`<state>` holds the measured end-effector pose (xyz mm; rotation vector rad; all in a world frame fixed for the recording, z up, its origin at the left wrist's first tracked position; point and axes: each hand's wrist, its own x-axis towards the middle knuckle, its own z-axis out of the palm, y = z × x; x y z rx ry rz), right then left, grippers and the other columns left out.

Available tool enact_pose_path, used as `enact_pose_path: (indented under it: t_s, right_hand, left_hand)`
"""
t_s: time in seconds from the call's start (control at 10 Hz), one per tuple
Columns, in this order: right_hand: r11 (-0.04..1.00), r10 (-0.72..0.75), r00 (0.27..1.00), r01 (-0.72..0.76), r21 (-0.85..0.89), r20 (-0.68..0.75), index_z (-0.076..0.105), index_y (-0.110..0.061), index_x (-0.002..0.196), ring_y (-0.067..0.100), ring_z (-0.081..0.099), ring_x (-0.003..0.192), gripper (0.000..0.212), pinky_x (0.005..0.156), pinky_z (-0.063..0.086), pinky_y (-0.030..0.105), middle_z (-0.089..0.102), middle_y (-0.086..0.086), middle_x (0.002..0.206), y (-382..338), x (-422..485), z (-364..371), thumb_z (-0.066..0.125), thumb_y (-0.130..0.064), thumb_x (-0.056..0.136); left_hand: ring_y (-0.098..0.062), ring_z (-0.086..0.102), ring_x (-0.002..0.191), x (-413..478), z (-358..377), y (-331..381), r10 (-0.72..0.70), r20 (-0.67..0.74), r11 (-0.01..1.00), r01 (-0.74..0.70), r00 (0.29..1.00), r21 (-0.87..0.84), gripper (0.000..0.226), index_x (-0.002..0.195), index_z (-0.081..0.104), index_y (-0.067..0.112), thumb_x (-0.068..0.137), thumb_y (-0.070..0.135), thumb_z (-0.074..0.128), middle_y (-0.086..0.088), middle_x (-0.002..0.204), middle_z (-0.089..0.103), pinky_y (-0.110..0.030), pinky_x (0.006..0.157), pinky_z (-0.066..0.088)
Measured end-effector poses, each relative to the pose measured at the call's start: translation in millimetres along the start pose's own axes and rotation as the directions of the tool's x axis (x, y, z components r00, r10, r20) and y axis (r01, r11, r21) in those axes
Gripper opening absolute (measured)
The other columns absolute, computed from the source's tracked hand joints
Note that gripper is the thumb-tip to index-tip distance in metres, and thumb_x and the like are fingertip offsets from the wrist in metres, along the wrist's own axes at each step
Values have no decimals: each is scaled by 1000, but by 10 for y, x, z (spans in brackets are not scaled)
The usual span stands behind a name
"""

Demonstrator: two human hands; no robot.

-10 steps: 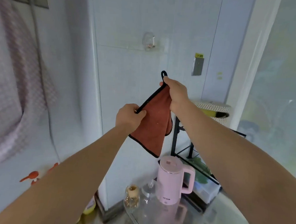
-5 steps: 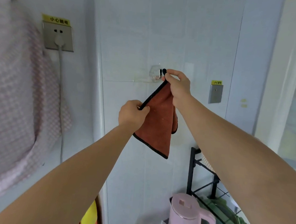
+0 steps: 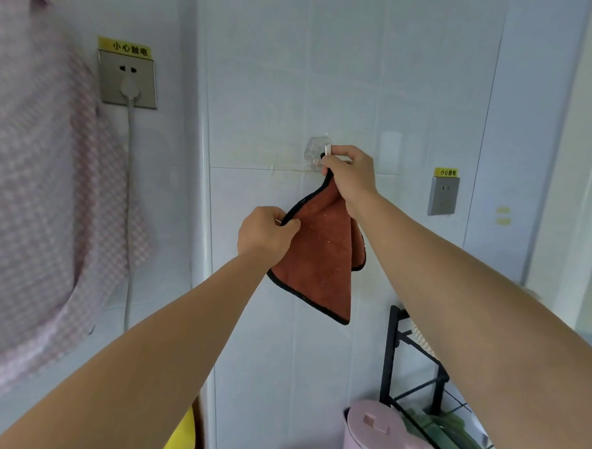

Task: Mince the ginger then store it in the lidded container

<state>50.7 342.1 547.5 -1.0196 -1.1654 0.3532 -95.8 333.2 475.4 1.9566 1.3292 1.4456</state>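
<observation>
Far left: a pink checked towel (image 3: 32, 193) hangs down the wall and takes up the whole left edge. Just right of it is a wall socket (image 3: 127, 80) under a yellow warning label (image 3: 127, 48), with a white plug (image 3: 130, 88) pushed in. Its cord (image 3: 130, 215) drops straight down the tile.

Centre: the left hand (image 3: 265, 233) is raised, with the fingers curled. Thumb and forefinger pinch the black-trimmed edge of a rust-red cloth (image 3: 320, 256). The cloth hangs in a loose fold against the white tiles, its lowest corner pointing down.

Above it, a clear stick-on hook (image 3: 314, 151) sits on the wall. The right hand (image 3: 350, 175) is right at the hook, fingers bent, gripping the cloth's top corner. This hand covers the hook's right side and the cloth's loop, so I cannot tell whether the loop is on the hook.

Right: a second grey wall plate (image 3: 443, 196) has its own yellow label. Lower down, the right forearm partly blocks a black wire rack (image 3: 392, 349). A pink kettle (image 3: 379, 438) stands at the bottom just beside the rack. A yellow object (image 3: 182, 438) shows at the bottom edge beside the left forearm.

The ginger and the lidded container do not show in this view.
</observation>
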Motion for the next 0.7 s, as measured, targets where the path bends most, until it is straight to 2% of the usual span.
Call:
enact_pose_path:
  t_s: [0.2,0.3,0.4,0.5,0.6,0.7]
  right_hand:
    - [1000,4,1000,-3,14,-21,51,-22,116,5,51,74,27,63,41,17,54,-1,88,163,-173,59,62,-26,91]
    - [995,97,995,-97,-11,-25,54,-17,114,13,60,85,32,74,51,26,58,0,94,317,-264,64,65,-33,88]
    - [976,195,981,-191,-101,27,59,-14,106,23,66,94,35,87,55,41,66,6,101,501,-431,16,68,-40,84]
    - [940,312,949,-300,-161,53,54,-13,115,19,64,97,40,89,54,36,62,4,108,678,-715,-77,69,-35,85]
    - [881,400,915,-373,-290,40,54,-7,121,24,63,100,43,93,52,39,63,9,113,803,-1099,-187,69,-27,86]
    - [809,480,877,-430,-401,30,54,-5,114,23,59,98,31,91,49,34,62,11,107,841,-1504,-232,65,-18,88]
  left_hand:
    - [-20,55,66,-59,57,-183,-47,61,998,44,997,48,26,83,68,2,87,28,63,-5,70,59,-26,56,43]
    - [-19,54,66,-119,77,-282,-81,135,994,70,988,88,26,78,65,5,87,30,62,-5,72,59,-27,58,43]
    - [-21,57,71,-220,104,-378,-117,258,984,76,959,164,21,83,62,9,88,29,60,-5,75,59,-30,63,47]
    - [-23,57,69,-364,117,-513,-172,374,976,107,911,188,14,85,59,10,85,24,60,-6,74,60,-33,68,51]
    - [-25,56,70,-595,123,-646,-201,483,970,105,852,218,13,86,59,7,84,21,61,-10,80,62,-33,70,50]
    - [-28,61,80,-817,148,-774,-223,554,968,117,802,221,25,100,63,1,86,21,63,-16,98,69,-35,76,52]
